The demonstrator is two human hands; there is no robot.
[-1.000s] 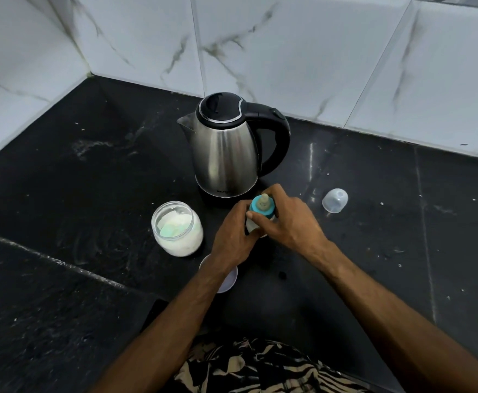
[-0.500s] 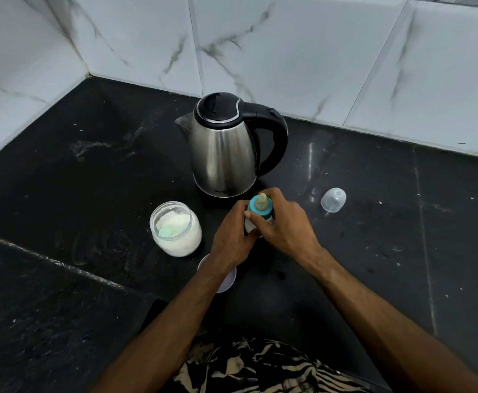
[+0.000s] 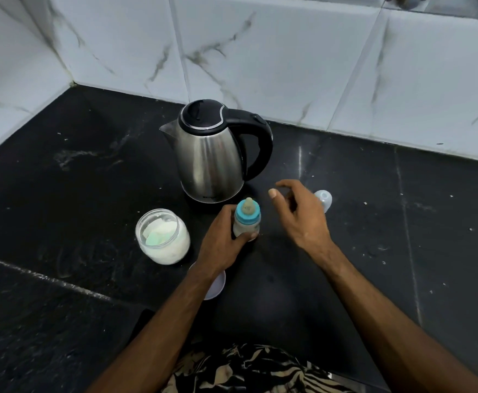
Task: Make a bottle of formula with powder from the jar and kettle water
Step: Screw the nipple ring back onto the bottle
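A: Entry. Change since half a second ago: the right hand [image 3: 300, 214] has come off the blue collar of the bottle [image 3: 246, 219]. Earlier it was wrapped over the teat and collar; now it hangs just to the right of the bottle, apart from it, fingers loosely spread, holding nothing.

B: And the left hand [image 3: 223, 239]?

A: Unchanged. Its fingers and thumb are curled round the bottle's lower body, clamping it upright on the counter [image 3: 62, 194]. That is the only grip on the bottle at present.

B: Reading for the task?

A: Judgement only: the collar looks seated on the neck, so the screwing-on step appears finished. The bottle body shows a pale fill, so powder and water are likely in. What probably remains is capping or shaking.

B: Position of the other items?

A: Bottle stands just in front of the kettle [image 3: 212, 154], near its base but not touching it as far as I can tell. Open jar [image 3: 162, 236] of white powder sits to the left of the left hand, with a pale green scoop inside. The clear cap [image 3: 324, 198] lies beyond the right hand, partly hidden by it. A pale round lid [image 3: 216, 287] lies under the left wrist, mostly covered.

B: Right hand to cap?

A: Near, not touching; the knuckles block the gap.
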